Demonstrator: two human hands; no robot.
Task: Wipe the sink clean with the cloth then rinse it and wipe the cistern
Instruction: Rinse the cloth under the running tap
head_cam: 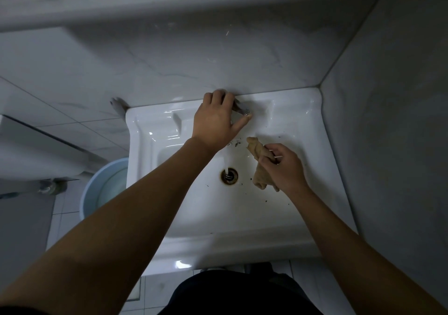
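Far off to the left of my left grip stands a white body (29, 145) that I take for the cistern, though only part of it shows. Nearer, below and left of that grip, a pale blue bucket (101, 186) sits on the floor beside the sink (303, 125).

My left grip (218, 118) is curled over the tap (242, 109) at the back ledge, fingers wrapped on top and thumb stretched out to the right. Just this side of it a thin stream of water (226, 169) drops into the stained drain (229, 176).

Right of the stream, my right grip (283, 169) is closed round the tan cloth (260, 152), which is bunched into a roll. Its long axis runs from the far end, pointing up and left toward the tap, down to the near end hanging below my palm. A thin pale stick (276, 157) is pinched in with it. Dark specks (236, 143) lie on the basin between my two grips.

I judge this as the rinse step: the stream falls just to the left of the cloth, apart from it, so the right grip must carry it a little leftward over the drain.
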